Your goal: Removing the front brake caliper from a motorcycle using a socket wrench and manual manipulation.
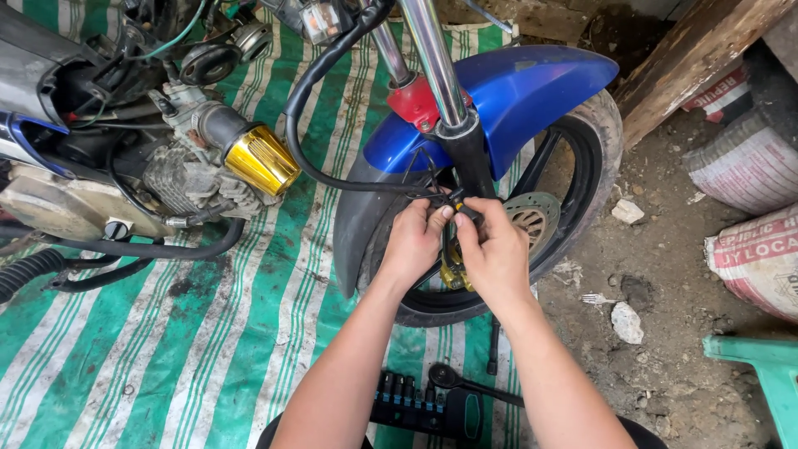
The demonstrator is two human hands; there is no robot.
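Head view: left hand [413, 239] and right hand [496, 249] pinch black cable [332, 170] at fork leg [470, 158], fingers closed on it; brake caliper [453, 273] at 6 o'clock; socket set [424, 407] below. Fastening underway, judging; steady pull needed.

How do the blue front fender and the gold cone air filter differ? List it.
The blue front fender is a broad, smooth curved shell over the front tyre; the gold cone air filter is a small ribbed, shiny cone. The fender sits just above both hands, left hand and right hand, at the fork; the filter juts from the engine, well left of them. Both are mounted on the motorcycle.
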